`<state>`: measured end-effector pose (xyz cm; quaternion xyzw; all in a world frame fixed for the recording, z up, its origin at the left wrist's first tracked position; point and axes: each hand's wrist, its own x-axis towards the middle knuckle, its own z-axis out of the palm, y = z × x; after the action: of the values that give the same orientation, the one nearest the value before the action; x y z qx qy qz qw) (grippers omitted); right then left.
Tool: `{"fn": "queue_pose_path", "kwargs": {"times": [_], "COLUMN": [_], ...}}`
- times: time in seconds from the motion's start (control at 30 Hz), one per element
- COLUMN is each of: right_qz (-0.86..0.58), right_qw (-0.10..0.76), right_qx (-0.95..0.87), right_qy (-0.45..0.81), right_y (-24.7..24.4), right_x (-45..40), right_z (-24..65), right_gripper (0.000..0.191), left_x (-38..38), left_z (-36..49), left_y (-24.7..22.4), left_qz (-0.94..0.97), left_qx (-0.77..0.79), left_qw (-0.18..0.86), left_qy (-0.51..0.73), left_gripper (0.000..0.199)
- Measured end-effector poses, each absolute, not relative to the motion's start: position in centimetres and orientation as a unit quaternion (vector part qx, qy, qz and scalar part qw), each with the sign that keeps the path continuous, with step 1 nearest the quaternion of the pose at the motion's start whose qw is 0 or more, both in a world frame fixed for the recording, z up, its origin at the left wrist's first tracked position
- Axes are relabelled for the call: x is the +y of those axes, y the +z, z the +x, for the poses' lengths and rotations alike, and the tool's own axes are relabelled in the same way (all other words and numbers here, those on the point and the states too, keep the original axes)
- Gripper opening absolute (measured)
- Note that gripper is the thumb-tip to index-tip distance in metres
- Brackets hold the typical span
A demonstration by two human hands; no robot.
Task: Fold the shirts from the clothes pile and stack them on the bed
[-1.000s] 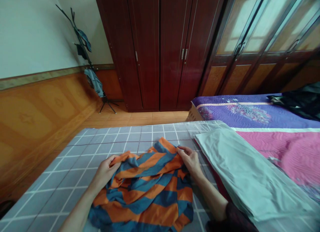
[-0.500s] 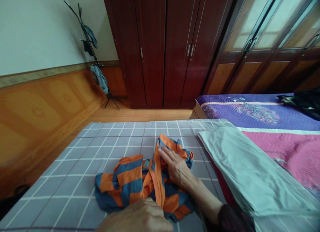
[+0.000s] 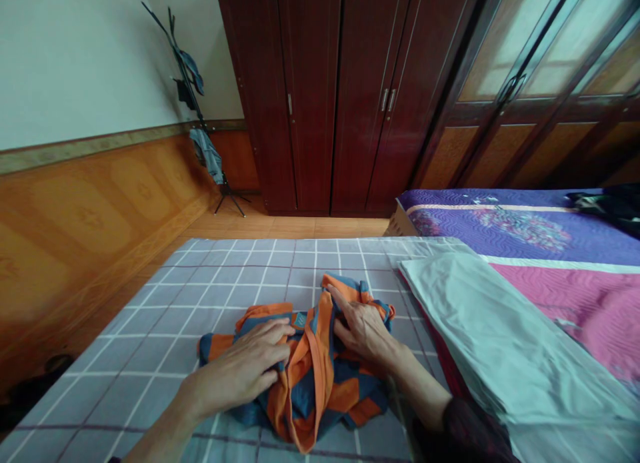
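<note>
An orange-and-blue striped shirt (image 3: 345, 393) lies bunched on the grey checked bed sheet (image 3: 165, 323) in front of me. Its orange front edge hangs in a loop towards me, and a small label shows near the neck. My left hand (image 3: 253, 360) rests on the left part of the shirt, palm down with fingers stretched out. On the shirt's upper right part lies my right hand (image 3: 363, 326), its index finger extended and its thumb apart. The other right fingers are partly hidden.
Pale green folded cloth (image 3: 490, 323) lies at the right, over something dark red. Beyond it is a bed with a purple and pink cover (image 3: 550, 283). Dark red wardrobes (image 3: 310, 116) and a coat stand (image 3: 193, 93) stand at the back.
My left hand has moved from the near edge up onto the left of the shirt. The orange edge now falls further towards me. My right hand stays on the upper right part.
</note>
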<state>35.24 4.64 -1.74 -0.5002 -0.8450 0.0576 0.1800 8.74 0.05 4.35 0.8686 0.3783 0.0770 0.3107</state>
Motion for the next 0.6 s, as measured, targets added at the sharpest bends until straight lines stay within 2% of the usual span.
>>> {"fn": "queue_pose_path", "kwargs": {"times": [0.13, 0.27, 0.43, 0.5, 0.6], "right_qz": [-0.494, -0.498, -0.535, -0.536, -0.489], "right_qw": [0.153, 0.176, 0.241, 0.311, 0.492], "right_qx": [-0.853, -0.844, -0.803, -0.779, -0.708], "right_qy": [0.072, 0.093, 0.100, 0.098, 0.131], "right_y": [-1.2, -1.9, -1.8, -0.7, 1.7], "right_x": [4.5, 4.4, 4.8, 5.2, 5.6], "right_z": [35.4, 35.4, 36.0, 37.1, 39.3], "right_gripper": [0.050, 0.039, 0.015, 0.010, 0.017], "left_x": [-0.8, -1.6, -1.3, -0.8, 0.4], "left_z": [8.2, 5.2, 2.1, 1.4, 0.5], "left_y": [7.6, 9.0, 8.3, 8.1, 8.1], "left_qz": [0.847, 0.789, 0.738, 0.717, 0.673], "left_qx": [0.376, 0.406, 0.442, 0.491, 0.589], "left_qw": [0.351, 0.368, 0.303, 0.236, 0.131], "left_qy": [0.134, 0.278, 0.410, 0.434, 0.428], "left_gripper": [0.029, 0.014, 0.006, 0.009, 0.020]}}
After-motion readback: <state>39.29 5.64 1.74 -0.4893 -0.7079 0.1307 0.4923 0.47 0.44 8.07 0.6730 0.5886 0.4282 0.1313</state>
